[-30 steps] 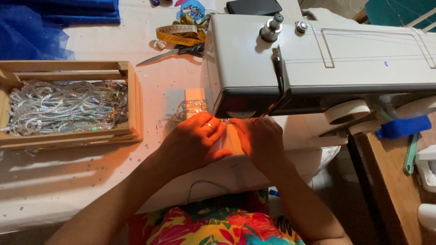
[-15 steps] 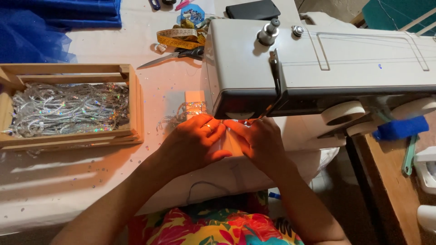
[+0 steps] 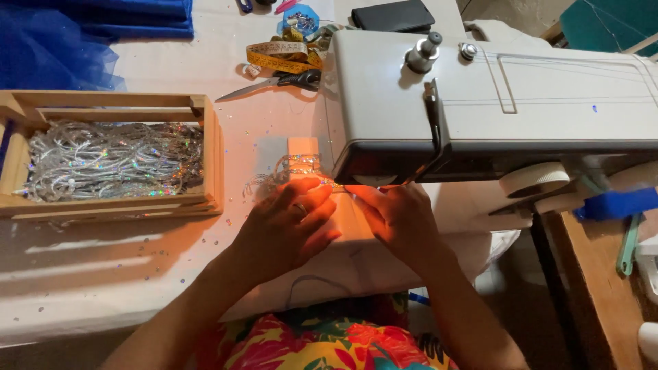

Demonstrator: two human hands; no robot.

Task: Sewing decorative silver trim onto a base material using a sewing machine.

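Observation:
A white sewing machine [image 3: 521, 96] stands on the table, its head over my hands. My left hand [image 3: 291, 223] rests flat on the machine bed, fingers pressing a shiny silver trim [image 3: 291, 166] that runs out to the left of the needle area. My right hand [image 3: 394, 219] lies beside it, fingertips pinching the trim just under the machine's head. The needle itself is hidden by the machine and my fingers. Warm light from the machine falls on both hands.
A wooden crate [image 3: 205, 147] full of glittering silver strips sits at the left. Scissors [image 3: 274, 83], a yellow tape measure [image 3: 277, 56] and a black phone [image 3: 394, 14] lie at the back. Blue tulle [image 3: 55, 41] fills the far left corner. A blue tool [image 3: 613, 203] is on the right.
Both hands stay at the needle area and have shifted only slightly. The trim left of the machine looks much the same.

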